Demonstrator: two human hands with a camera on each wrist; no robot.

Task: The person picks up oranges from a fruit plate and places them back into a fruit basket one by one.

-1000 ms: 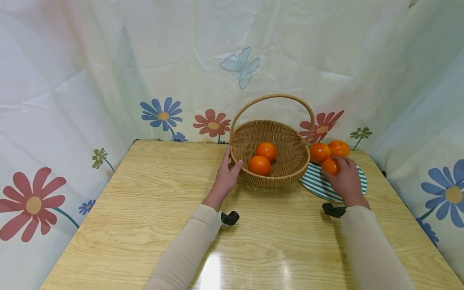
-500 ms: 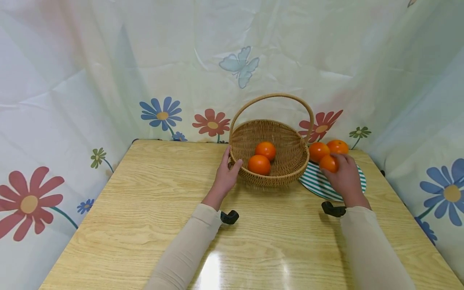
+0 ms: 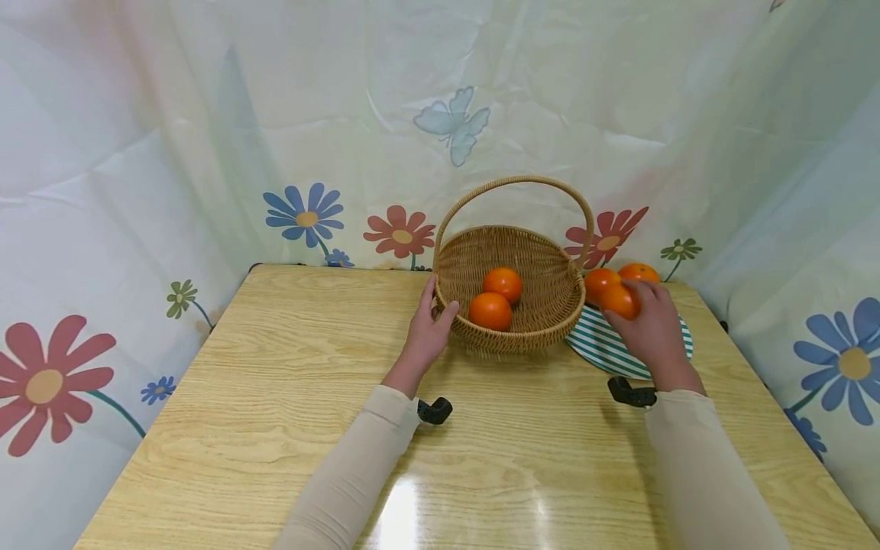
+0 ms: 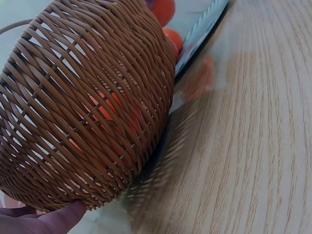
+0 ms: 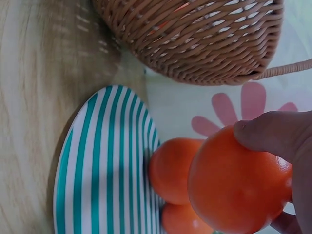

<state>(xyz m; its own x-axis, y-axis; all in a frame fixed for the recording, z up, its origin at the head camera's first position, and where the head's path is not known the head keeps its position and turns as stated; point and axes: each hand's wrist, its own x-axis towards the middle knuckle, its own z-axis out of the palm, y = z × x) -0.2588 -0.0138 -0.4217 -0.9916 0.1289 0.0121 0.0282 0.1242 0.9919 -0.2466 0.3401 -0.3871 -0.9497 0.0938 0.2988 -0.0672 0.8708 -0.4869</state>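
My left hand [image 3: 428, 333] grips the left rim of a wicker basket [image 3: 512, 344], thumb in front. The basket has a tall arched handle and tilts its opening toward me. Two oranges, a rear orange [image 3: 503, 284] and a front orange [image 3: 490, 312], lie inside it. My right hand [image 3: 649, 325] holds another orange [image 5: 234, 180] between thumb and fingers, raised over a green-and-white striped plate [image 5: 105, 161]. Behind it two more oranges, a left orange [image 3: 600, 283] and a right orange [image 3: 639, 273], rest on the plate's far side, partly hidden.
The plate stands just right of the basket on a wood-grain table [image 3: 309, 367]. A flowered curtain [image 3: 330, 114] hangs right behind the table's far edge and along both sides. A black wrist mount [image 3: 435, 411] juts from the left sleeve.
The orange in my right hand has risen slightly off the plate and moved a little left. My left hand and the basket stay in place.
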